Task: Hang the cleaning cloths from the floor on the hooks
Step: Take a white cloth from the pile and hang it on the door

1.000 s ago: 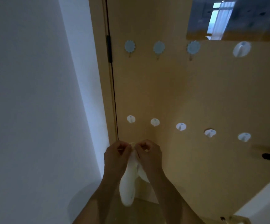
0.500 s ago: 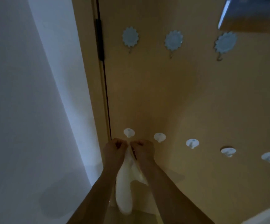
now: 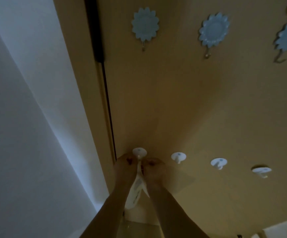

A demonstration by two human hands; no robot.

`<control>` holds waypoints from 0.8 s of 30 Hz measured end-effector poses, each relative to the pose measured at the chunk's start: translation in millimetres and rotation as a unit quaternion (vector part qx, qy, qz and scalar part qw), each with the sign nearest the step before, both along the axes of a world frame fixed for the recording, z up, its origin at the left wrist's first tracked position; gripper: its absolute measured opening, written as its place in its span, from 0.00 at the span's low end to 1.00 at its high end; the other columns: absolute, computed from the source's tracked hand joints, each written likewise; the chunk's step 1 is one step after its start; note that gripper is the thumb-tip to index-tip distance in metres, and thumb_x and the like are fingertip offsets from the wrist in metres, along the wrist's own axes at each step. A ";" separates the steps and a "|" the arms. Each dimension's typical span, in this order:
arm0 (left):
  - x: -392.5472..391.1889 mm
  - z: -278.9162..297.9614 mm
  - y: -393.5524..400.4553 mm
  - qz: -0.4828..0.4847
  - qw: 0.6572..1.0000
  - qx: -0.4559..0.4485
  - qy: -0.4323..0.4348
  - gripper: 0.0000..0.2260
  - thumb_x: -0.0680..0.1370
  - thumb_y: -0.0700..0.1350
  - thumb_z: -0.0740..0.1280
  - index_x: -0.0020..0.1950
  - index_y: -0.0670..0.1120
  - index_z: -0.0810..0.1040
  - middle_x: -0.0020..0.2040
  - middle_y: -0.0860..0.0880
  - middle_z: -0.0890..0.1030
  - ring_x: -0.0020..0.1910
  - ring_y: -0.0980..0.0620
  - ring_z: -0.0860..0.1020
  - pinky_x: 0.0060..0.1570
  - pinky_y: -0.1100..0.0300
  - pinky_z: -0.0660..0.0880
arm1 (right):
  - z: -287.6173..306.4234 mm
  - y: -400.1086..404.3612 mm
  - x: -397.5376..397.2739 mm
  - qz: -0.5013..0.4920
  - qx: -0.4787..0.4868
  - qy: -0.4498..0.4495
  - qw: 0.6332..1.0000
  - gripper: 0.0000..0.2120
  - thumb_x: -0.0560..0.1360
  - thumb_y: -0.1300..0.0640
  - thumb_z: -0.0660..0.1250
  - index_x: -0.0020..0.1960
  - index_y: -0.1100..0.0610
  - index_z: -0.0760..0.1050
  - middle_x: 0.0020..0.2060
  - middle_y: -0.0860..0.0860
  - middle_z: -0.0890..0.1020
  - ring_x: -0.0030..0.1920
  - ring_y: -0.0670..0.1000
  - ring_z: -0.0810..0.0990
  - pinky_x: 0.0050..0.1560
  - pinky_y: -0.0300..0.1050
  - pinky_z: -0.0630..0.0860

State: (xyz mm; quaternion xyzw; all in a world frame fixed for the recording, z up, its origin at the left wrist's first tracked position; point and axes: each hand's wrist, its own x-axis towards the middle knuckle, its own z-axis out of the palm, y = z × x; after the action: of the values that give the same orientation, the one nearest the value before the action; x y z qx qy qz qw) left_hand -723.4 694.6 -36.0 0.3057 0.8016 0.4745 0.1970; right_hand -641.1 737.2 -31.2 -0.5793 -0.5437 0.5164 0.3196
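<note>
A white cleaning cloth [image 3: 136, 188] hangs down between my two hands, close against the tan door [image 3: 182, 100]. My left hand [image 3: 124, 169] and my right hand [image 3: 154, 169] both pinch its top edge. They hold that edge right at the leftmost white round hook [image 3: 139, 152] of the lower row, touching or just under its peg. Most of the cloth's upper part is hidden behind my fingers.
More white hooks [image 3: 178, 157] run to the right in the lower row, all bare. Three blue flower-shaped hooks [image 3: 145, 23] sit higher on the door. The door's hinge edge [image 3: 105, 83] and a white wall [image 3: 19, 117] lie to the left.
My hands have lifted the cloth's top edge up to the leftmost lower hook. The camera has moved closer to the door and tilted up.
</note>
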 end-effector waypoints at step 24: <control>72.6 29.3 -103.3 0.133 0.932 -0.149 0.302 0.19 0.80 0.54 0.64 0.69 0.51 0.73 0.68 0.52 0.75 0.66 0.52 0.73 0.69 0.55 0.67 | 35.5 -31.5 76.8 0.377 0.246 -0.089 0.888 0.19 0.77 0.51 0.68 0.67 0.50 0.73 0.64 0.48 0.76 0.63 0.49 0.75 0.62 0.45 0.75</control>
State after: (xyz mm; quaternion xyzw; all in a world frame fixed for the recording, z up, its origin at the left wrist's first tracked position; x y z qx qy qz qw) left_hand -650.9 591.2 -6.7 0.2923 0.9179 0.2573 -0.0757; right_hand -564.2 705.6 4.2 -0.2769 -0.8572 0.3938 0.1829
